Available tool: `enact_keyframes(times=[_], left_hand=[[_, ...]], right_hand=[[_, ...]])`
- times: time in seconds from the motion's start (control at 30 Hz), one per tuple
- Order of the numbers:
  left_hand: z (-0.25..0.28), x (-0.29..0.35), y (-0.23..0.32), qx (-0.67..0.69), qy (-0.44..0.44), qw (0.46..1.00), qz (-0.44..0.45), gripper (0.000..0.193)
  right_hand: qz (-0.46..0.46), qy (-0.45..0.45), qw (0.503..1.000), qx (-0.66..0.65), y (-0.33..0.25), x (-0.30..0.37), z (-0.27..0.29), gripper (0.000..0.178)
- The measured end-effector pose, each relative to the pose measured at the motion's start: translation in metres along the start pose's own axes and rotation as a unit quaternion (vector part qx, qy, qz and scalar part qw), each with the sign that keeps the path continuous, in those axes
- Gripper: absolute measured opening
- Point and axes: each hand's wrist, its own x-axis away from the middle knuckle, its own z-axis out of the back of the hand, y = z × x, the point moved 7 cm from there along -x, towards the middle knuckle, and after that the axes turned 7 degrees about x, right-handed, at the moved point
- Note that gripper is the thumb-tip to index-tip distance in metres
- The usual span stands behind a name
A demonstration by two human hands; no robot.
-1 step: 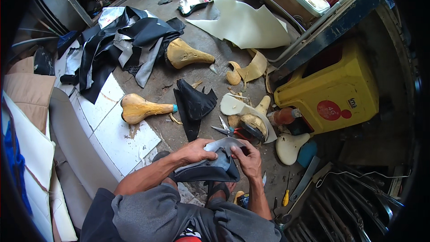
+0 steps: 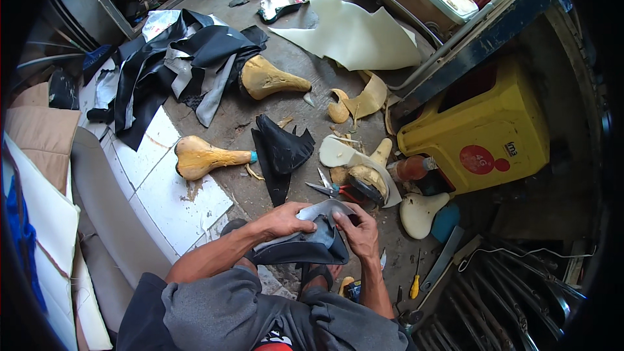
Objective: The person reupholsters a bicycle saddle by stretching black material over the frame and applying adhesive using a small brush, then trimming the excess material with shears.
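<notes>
Taking the held cover as the centre of the dial, the concrete floor spreads out beneath everything. At 2 o'clock a yellow plastic stool lies tipped on its side, a red round mark on its surface. A heap of black material, mixed with grey and silvery scraps, lies at 11 o'clock. Between 12 and 1 o'clock, farther off, a cream sheet lies with uneven edges.

The black cover is above the floor, in front of the person's knees, its grey lining turned upward. Toward 12 o'clock, a yellow foam saddle touches the heap; a second foam saddle, with a blue-green tip, lies between 10 and 11 o'clock. A jagged black piece lies nearer, around 12 o'clock, and a cream saddle sits near 3 o'clock.

The hands are partly closed on the cover: the left hand grips its rim at 11 o'clock, the right hand at 2 o'clock, thumbs against the lining. Scissors with parted blades lie at 1 o'clock; a yellow-handled screwdriver lies between 3 and 4.
</notes>
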Motion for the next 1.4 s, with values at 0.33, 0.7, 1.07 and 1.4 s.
enact_keyframes(times=[0.33,0.7,1.07,1.4], left_hand=[[-0.002,0.009,-0.009,0.146,0.079,0.986,0.026,0.037],[-0.002,0.001,-0.016,0.232,0.099,0.965,0.066,0.037],[-0.001,-0.005,-0.024,0.235,0.121,0.963,0.045,0.032],[-0.010,0.000,-0.016,0.284,0.129,0.949,0.055,0.024]], right_hand=[[-0.081,0.220,0.932,0.276,0.122,0.047,0.069,0.039],[-0.276,0.292,0.824,0.399,0.246,0.133,0.087,0.038],[-0.036,0.195,0.975,-0.097,0.036,0.073,0.068,0.022],[0.126,0.054,0.963,0.232,-0.090,0.030,0.013,0.023]])
